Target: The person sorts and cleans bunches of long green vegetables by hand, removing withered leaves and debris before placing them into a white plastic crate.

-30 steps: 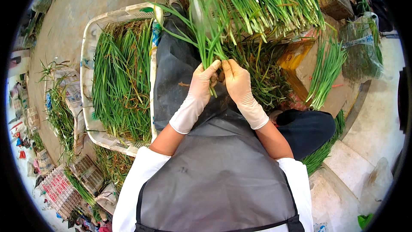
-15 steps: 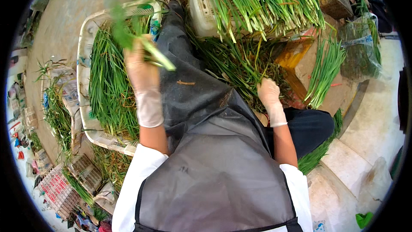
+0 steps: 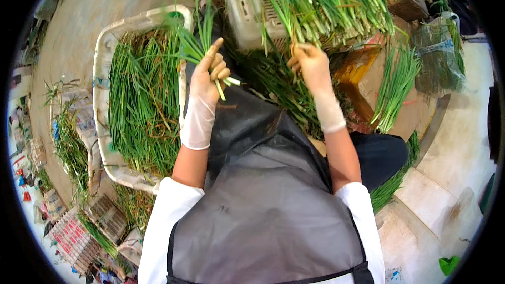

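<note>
Green stalks [image 3: 197, 48] sit in the left hand [image 3: 209, 71], fingers curled near their pale ends, likely keeping them bunched; the right hand [image 3: 311, 66] pinches other stalks [image 3: 292, 27] beside the white crate [image 3: 247, 16].

Clr bag [image 3: 432, 69] & grn scrap [image 3: 448, 265], R side.

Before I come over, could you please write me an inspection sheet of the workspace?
Surface: dull ground, with pale slabs at right.
Job's things: green stalks, held; more in a pile on a white crate; greens filling the left basket.
Clutter: loose, tangled leaves below the crate.
Hands: both gloved; left hand closed around the stalks; right hand at the pile's stem ends, grip unclear.
Cables: nothing seen.
Surroundings: a plastic bag and a separate bundle at right.
</note>
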The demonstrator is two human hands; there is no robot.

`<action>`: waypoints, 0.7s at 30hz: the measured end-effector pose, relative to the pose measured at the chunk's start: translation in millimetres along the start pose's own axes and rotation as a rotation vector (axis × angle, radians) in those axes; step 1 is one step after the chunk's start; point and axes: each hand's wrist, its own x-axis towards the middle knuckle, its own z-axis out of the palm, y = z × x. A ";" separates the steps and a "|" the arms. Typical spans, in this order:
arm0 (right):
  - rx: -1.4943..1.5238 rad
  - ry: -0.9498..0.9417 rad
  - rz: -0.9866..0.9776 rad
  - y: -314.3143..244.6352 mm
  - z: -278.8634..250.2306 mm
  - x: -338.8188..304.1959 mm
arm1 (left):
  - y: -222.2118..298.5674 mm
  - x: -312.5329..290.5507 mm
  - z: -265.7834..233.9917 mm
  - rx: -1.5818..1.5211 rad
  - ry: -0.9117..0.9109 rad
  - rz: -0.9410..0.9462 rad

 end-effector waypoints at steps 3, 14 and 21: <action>0.223 -0.088 0.072 -5.1 11.1 -45.0 | -21.6 6.6 16.4 0.097 0.023 -0.001; 0.240 -0.096 0.082 14.8 21.3 -61.7 | -73.2 -6.2 36.9 0.554 0.102 -0.029; 0.472 0.016 -0.143 31.3 -12.8 -59.8 | -52.5 2.5 16.2 0.369 0.266 0.170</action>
